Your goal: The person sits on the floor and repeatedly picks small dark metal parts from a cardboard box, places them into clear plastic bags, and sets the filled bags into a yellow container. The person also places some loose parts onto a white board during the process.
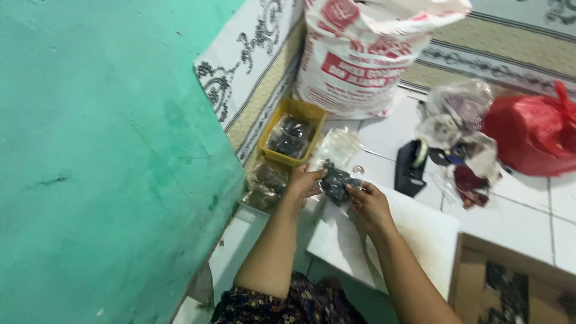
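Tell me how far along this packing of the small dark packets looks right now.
Done: filled packets sit in the yellow tray and beside it on the floor. In hand: left hand and right hand hold one clear packet of dark contents. Left: more dark pieces lie in the cardboard box.

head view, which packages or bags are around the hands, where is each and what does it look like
Small clear packet: held between left hand and right hand, dark contents.
Yellow tray: beyond the hands by the wall, rectangular, dark packets inside.
Large sack: top centre, white with red print.
Red plastic bag: far right, bulging.
Cardboard box: bottom right, brown, open.
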